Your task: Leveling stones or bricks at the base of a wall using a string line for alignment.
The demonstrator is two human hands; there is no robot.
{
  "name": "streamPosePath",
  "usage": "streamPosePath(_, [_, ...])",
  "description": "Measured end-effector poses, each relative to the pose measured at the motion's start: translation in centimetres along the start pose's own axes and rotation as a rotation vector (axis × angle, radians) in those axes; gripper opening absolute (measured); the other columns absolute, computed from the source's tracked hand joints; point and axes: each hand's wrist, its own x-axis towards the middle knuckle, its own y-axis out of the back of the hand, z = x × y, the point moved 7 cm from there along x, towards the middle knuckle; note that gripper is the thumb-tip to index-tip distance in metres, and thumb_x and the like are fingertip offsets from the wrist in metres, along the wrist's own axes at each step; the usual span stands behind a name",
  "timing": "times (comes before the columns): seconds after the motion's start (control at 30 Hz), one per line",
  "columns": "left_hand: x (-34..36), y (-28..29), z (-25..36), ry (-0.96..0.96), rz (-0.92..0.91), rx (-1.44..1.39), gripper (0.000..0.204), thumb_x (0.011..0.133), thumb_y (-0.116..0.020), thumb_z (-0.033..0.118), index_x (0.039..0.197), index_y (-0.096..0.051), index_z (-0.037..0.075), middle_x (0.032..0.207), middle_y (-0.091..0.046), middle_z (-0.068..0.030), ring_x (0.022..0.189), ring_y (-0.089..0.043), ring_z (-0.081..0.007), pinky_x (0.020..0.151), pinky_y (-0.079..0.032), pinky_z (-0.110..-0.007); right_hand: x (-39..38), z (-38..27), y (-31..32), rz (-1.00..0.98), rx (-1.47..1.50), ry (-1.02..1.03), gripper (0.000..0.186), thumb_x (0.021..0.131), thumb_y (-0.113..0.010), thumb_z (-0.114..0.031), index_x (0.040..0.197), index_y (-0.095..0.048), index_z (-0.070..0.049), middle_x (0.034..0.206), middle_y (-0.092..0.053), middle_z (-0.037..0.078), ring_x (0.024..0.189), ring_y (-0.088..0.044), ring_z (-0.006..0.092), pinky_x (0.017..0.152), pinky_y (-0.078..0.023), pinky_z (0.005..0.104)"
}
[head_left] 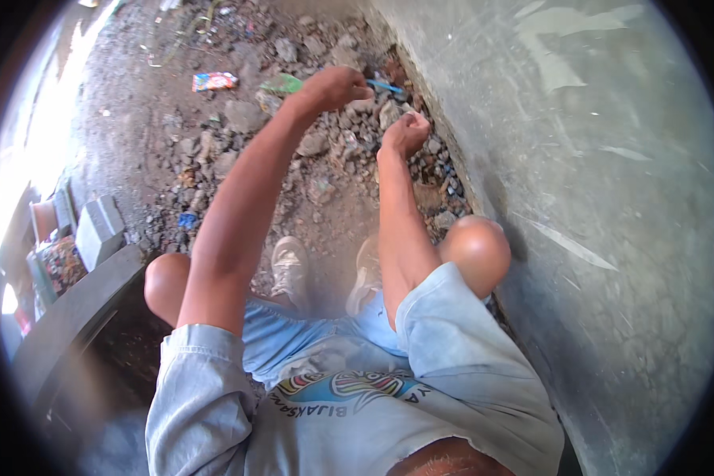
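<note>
My left hand (333,89) is closed just above the rubble (313,143), its fingers bent together. A thin blue item (383,85) shows just right of it; whether the hand touches or holds it I cannot tell. My right hand (404,131) is lower and to the right, closed beside the foot of the concrete wall, with something small and pale at its fingertips that I cannot make out. A flat green piece of litter (280,84) lies left of my left hand.
A grey concrete wall (603,190) rises along the right. At left are a grey block (99,230) and a dark curved edge (44,333). A colourful wrapper (213,81) and blue scrap (187,220) lie on the dirt near loose stones. My shoes (289,270) are between my knees.
</note>
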Motion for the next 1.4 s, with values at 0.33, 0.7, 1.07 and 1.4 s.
streamPosePath(0.33, [-7.2, 10.3, 3.4, 0.039, 0.131, -0.063, 0.029, 0.087, -0.061, 0.032, 0.099, -0.069, 0.006, 0.086, -0.068, -0.0121, 0.078, -0.064, -0.0220, 0.071, -0.049, -0.035, -7.3, -10.9, -5.5, -1.033, 0.479, 0.162, 0.040, 0.085, -0.062, -0.015, 0.120, -0.050, -0.001, 0.103, -0.062, 0.014, 0.093, -0.061, 0.0197, 0.086, -0.047, 0.0342])
streamPosePath(0.7, [-3.2, 4.3, -0.1, -0.067, 0.146, -0.122, 0.032, 0.091, -0.058, 0.032, 0.103, -0.067, 0.004, 0.085, -0.067, -0.0121, 0.073, -0.061, -0.0180, 0.070, -0.048, -0.034, -2.5, -6.1, -4.0, -0.850, 0.238, 0.214, 0.032, 0.089, -0.063, -0.032, 0.100, -0.065, -0.003, 0.073, -0.060, -0.001, 0.057, -0.043, 0.0038, 0.053, -0.036, 0.0225])
streamPosePath(1.07, [4.1, -4.5, 2.2, -0.174, 0.063, -0.418, 0.034, 0.093, -0.056, 0.030, 0.091, -0.068, -0.002, 0.080, -0.068, -0.0139, 0.073, -0.064, -0.0211, 0.066, -0.050, -0.036, 2.3, 0.9, -0.5, -0.900, 0.263, -0.046, 0.030, 0.087, -0.067, -0.030, 0.103, -0.064, -0.004, 0.073, -0.058, -0.002, 0.054, -0.041, 0.0014, 0.043, -0.030, 0.0168])
streamPosePath(1.4, [6.0, -9.3, -1.2, -0.193, 0.030, -0.446, 0.035, 0.091, -0.058, 0.035, 0.105, -0.067, 0.004, 0.090, -0.068, -0.0108, 0.082, -0.061, -0.0157, 0.073, -0.047, -0.033, 6.3, 5.1, -1.0, -0.487, 0.373, -0.324, 0.023, 0.088, -0.065, -0.023, 0.104, -0.059, -0.007, 0.066, -0.048, -0.003, 0.048, -0.038, 0.0044, 0.038, -0.025, 0.0183])
